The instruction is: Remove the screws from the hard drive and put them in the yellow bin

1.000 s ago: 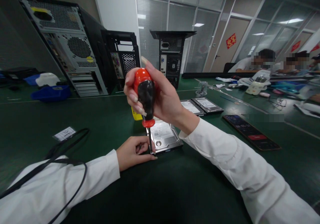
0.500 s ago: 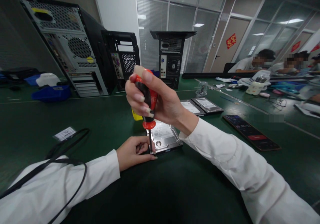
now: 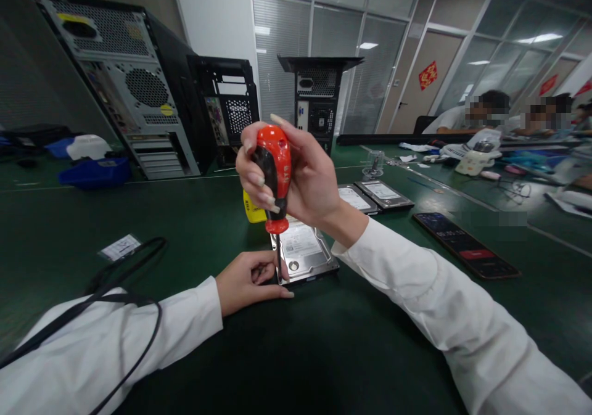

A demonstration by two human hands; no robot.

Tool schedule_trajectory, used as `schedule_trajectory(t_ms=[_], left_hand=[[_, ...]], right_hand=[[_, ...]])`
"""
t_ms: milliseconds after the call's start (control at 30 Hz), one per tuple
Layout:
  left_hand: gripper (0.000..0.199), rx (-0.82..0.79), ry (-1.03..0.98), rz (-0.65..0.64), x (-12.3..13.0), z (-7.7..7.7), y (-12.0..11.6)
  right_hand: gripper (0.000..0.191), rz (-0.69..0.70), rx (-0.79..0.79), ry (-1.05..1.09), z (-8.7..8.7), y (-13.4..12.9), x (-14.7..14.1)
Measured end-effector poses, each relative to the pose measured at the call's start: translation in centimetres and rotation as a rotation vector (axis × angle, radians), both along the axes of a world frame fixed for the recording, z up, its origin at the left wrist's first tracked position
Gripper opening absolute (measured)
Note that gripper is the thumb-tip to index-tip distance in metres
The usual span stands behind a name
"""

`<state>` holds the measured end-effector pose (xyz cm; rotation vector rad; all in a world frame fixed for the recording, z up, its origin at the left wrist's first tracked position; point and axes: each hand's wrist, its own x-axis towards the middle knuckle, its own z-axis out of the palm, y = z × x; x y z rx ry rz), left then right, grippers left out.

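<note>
My right hand is closed round the red and black handle of a screwdriver, with the thumb lifted off its top. The screwdriver stands almost upright, its tip at the near left corner of a silver hard drive lying label up on the table. At that same corner my left hand grips the drive, thumb along the front edge and curled fingers beside the screwdriver shaft. Behind the drive is a yellow object, partly hidden by my right hand.
Two more hard drives lie behind my right wrist. A phone rests to the right on the green table. Computer cases stand at the back. A black cable crosses my left sleeve. People sit at the far right.
My right hand has turned on the screwdriver handle; its thumb has come off the top, so more red shows. The left hand and the drive stay about where they were.
</note>
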<state>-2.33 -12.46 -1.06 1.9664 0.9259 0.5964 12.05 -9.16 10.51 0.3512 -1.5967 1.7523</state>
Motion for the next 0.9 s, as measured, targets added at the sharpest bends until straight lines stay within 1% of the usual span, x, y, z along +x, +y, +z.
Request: schedule_trajectory(t_ms=[100, 300, 367, 467, 567, 733, 800, 900], left_hand=[[0.026, 0.010, 0.013, -0.001, 0.0, 0.0, 0.0], [0.027, 0.021, 0.047, 0.000, 0.0, 0.0, 0.0], [0.027, 0.015, 0.043, -0.002, 0.0, 0.0, 0.0], [0.027, 0.009, 0.036, -0.005, 0.0, 0.0, 0.0], [0.027, 0.008, 0.035, -0.001, 0.0, -0.1, 0.0], [0.026, -0.005, 0.024, 0.002, 0.1, 0.0, 0.0], [0.026, -0.003, 0.028, -0.001, 0.1, 0.0, 0.0], [0.027, 0.001, 0.036, -0.007, 0.0, 0.0, 0.0]], right_hand=[[0.038, 0.006, -0.013, -0.004, 0.0, 0.1, 0.1], [0.030, 0.071, -0.062, -0.003, -0.2, 0.1, 0.0], [0.031, 0.040, -0.095, -0.022, -0.1, -0.2, -0.2], [0.040, -0.040, -0.164, -0.083, 0.2, -0.8, -0.6], [0.042, -0.047, -0.153, -0.070, 0.4, -1.1, -0.8], [0.037, -0.053, -0.123, -0.109, 0.7, -1.3, -0.6], [0.032, -0.035, -0.087, -0.089, 0.6, -1.1, -0.5], [0.011, -0.026, -0.031, -0.016, 0.3, -0.8, -0.2]])
